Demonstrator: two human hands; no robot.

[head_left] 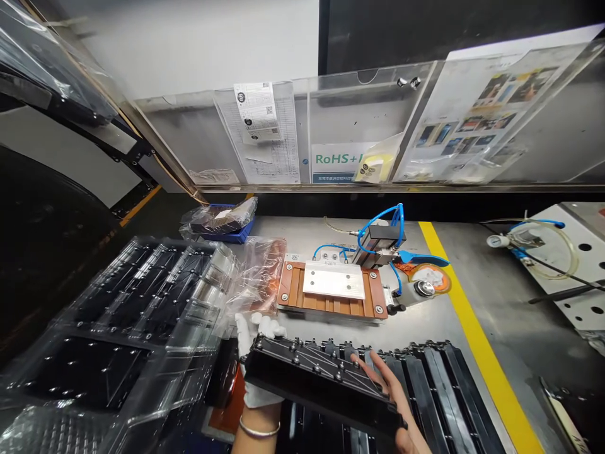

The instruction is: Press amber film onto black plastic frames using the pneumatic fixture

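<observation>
A long black ribbed plastic part with several small metal studs is held tilted between my hands at the front of the bench. My left hand, in a white glove, is closed around its left end. Bare fingers of my right hand grip the right end. Beneath and behind it lies a row of similar black parts. Just beyond stands a fixture with a brown base, a silver plate and a pneumatic cylinder with blue hoses.
On the left, clear plastic trays hold several black parts. A blue bin with bagged items sits behind them, near a clear plastic bag. A metal-capped bottle stands right of the fixture. Yellow tape crosses the bench near a white device.
</observation>
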